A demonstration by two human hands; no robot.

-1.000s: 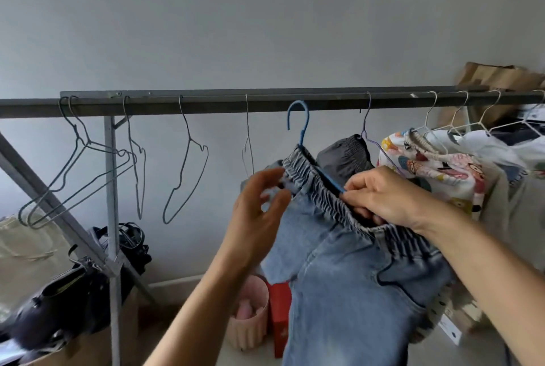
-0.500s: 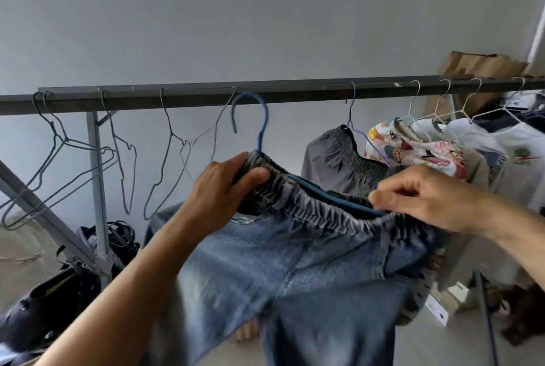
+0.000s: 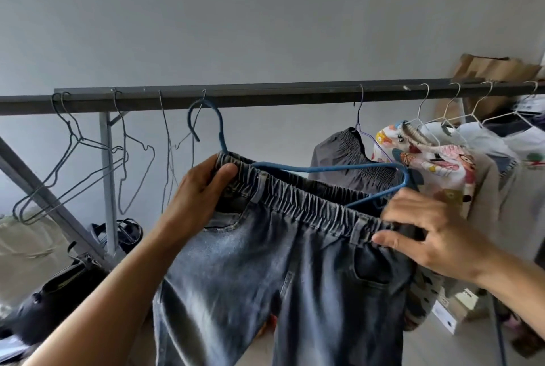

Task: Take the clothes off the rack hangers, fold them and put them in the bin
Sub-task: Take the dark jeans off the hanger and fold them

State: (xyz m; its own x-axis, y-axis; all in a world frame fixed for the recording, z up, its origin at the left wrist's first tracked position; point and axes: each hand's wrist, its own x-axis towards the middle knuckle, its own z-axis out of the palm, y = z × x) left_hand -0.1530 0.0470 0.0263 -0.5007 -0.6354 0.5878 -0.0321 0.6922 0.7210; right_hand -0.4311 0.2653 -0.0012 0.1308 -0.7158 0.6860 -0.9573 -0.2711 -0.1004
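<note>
Blue-grey jeans (image 3: 265, 271) with an elastic waistband hang spread out in front of me, below the dark rack bar (image 3: 280, 96). My left hand (image 3: 197, 197) grips the waistband's left end. My right hand (image 3: 424, 233) pinches the waistband's right end, fingers beside the arm of the blue hanger (image 3: 324, 166). The hanger sits inside the waistband; its hook is off the bar, just below it. The bin is out of view.
Several empty wire hangers (image 3: 88, 153) dangle on the bar's left. To the right hang grey shorts (image 3: 348, 156), a cartoon-print garment (image 3: 436, 165) and white tops (image 3: 486, 141). A black bag (image 3: 59, 292) lies by the rack leg (image 3: 107, 183). Boxes (image 3: 454, 306) sit on the floor.
The jeans and blue hanger came off the bar and moved left. My hands have drawn apart, stretching the waistband wide, and the hanger's right arm now shows outside it.
</note>
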